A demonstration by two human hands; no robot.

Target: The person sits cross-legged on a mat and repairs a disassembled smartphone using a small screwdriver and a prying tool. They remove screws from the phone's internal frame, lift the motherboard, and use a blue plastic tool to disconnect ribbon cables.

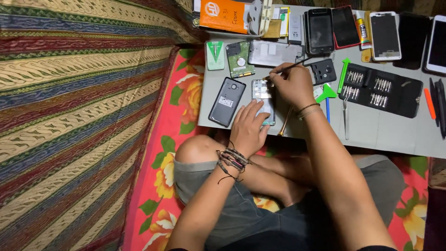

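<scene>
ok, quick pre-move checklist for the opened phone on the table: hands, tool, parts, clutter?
1. Left hand flat on the opened phone with exposed insides, steadying it: ok.
2. Right hand has a grip on the thin dark tool: ok.
3. Tool tip seated at the phone's top edge: cannot tell, too small.
4. Dark grey back cover set aside, left of the phone: ok.
5. Black bit case open beside the right hand: ok.
6. Grey table crowded with other phones and tools along the far edge: not ok.
</scene>
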